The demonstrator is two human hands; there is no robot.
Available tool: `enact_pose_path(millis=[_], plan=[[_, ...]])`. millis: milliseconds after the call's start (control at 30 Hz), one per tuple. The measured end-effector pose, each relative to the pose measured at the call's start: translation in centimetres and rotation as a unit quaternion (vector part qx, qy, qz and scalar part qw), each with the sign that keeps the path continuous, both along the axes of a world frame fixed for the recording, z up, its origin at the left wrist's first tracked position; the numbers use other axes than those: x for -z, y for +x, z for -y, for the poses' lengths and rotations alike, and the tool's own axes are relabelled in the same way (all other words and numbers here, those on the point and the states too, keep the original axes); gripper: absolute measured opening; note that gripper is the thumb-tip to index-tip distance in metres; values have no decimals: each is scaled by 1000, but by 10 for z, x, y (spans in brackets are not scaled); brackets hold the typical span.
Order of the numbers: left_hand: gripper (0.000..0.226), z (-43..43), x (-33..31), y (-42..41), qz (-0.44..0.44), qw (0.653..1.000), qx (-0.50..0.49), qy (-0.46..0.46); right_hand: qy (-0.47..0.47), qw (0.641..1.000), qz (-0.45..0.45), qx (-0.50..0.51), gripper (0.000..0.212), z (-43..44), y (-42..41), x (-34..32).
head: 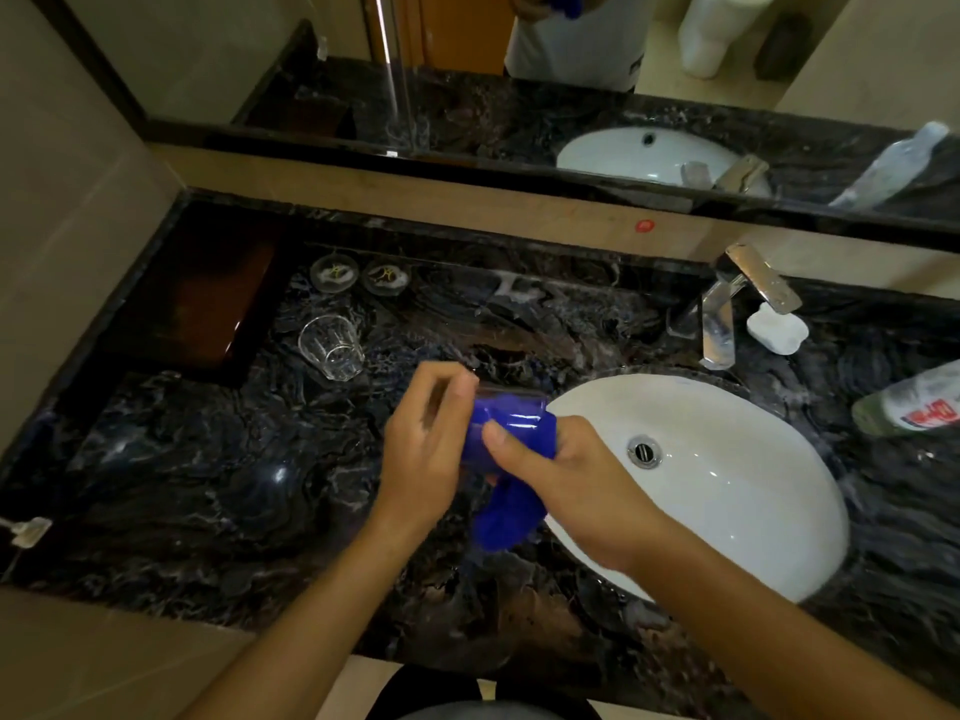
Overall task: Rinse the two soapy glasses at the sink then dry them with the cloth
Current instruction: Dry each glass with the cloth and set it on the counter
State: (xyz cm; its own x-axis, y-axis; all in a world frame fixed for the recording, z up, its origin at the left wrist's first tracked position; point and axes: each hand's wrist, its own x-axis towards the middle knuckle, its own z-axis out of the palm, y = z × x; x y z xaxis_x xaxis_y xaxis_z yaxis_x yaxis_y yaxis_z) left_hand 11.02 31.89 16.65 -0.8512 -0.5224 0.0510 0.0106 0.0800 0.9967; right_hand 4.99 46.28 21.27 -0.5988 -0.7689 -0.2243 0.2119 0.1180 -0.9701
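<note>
Presently close together at the middle of the view, both hands clamped on one glass [519, 402]. Left hand [423, 444] curled round it from nine o'clock, fingers blurred over its upper edge. Right hand [571, 491] gripping from four o'clock, thumb laid across the clear wall, fingers bunched in the blue cloth [506, 519]. Glass tipped on its side above the dark marble counter [182, 485], just at the nine o'clock rim of the white sink [727, 511]. Blue showing through the glass wall; depth of cloth inside not clear. Loose tail of cloth hanging from the hands toward six o'clock.

Second glass [332, 348] mouth up on the counter at ten o'clock from the hands, well apart from them, clear and untouched. Two small round glass dishes [334, 272] side by side at its twelve o'clock. Dark brown tray [208, 304] at its nine o'clock, against the wall. Chrome tap [719, 314] at the sink's twelve o'clock, with a white lump [776, 330] just beside it at three o'clock. Plastic bottle [914, 407] lying at the view's three o'clock edge. Mirror [260, 70] along the twelve o'clock side, a round red sticker [644, 226] on the ledge beneath.
</note>
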Motion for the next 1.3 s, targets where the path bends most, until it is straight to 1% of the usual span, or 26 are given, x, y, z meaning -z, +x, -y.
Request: enact_pose_path(millis=[67,100,167,233,267,300,367,433,500,533,600,667,700,733,800,867,933,967,1000,1033,1067,1100,1133,1200,1267,1300], plan=[[36,2,9,5,-53,994,21,-91,-17,993,112,25,30,-1,5,4],[36,3,11,7,-73,992,33,-98,-14,996,85,8,27,-2,6,6],[34,3,1,7,-43,997,59,15,13,981,-188,-44,14,-11,-4,9],[42,1,-16,1,106,961,99,236,67,852,-506,-117,24,-18,-19,17],[45,-1,-20,-1,167,934,109,297,83,806,-565,-153,31,-19,-25,19],[48,-4,-20,-3,181,929,98,307,92,816,-548,-159,34,-18,-27,18],[46,-11,-10,-2,91,971,27,219,75,903,-411,-101,28,-15,-18,12],[40,-13,8,1,-40,998,4,45,30,991,-129,-19,16,-12,0,7],[40,-9,21,6,-101,991,22,-84,-5,996,87,35,24,-7,7,4],[41,-8,22,7,-107,991,33,-69,2,998,61,28,25,-7,8,6],[38,-7,4,4,-36,993,45,102,46,969,-240,-31,26,-14,-3,11],[40,-5,-12,0,137,943,91,291,95,801,-577,-127,31,-20,-18,22],[42,-6,-14,-2,192,917,105,333,110,751,-630,-163,33,-20,-26,24],[44,-10,-15,-3,205,911,94,344,118,748,-627,-183,36,-19,-29,22],[46,-19,-4,0,93,963,0,254,92,827,-531,-160,31,-19,-23,19],[43,-22,14,5,-54,996,-25,61,40,958,-280,-52,9,-17,-4,19],[41,-17,23,8,-98,994,10,-39,-10,999,-38,20,18,-12,11,21],[40,-13,20,8,-85,996,25,-12,-18,998,-54,19,16,-14,13,23],[38,-11,13,7,-42,998,28,47,0,986,-165,-15,9,-17,10,22],[37,-11,4,4,28,990,36,136,46,938,-339,-51,12,-20,2,22],[39,-12,-3,3,109,962,62,242,78,858,-501,-85,25,-24,-7,28],[41,-13,-6,1,169,930,76,316,89,784,-602,-122,33,-27,-16,36],[43,-17,-8,1,189,918,63,342,93,774,-609,-146,36,-29,-21,41],[46,-24,-2,5,115,963,-1,242,69,870,-474,-117,32,-29,-9,41],[41,-22,15,12,-21,1000,4,21,30,988,-149,17,27,-22,16,37],[41,-16,22,14,-64,995,29,-70,13,996,37,78,33,-17,25,36]])
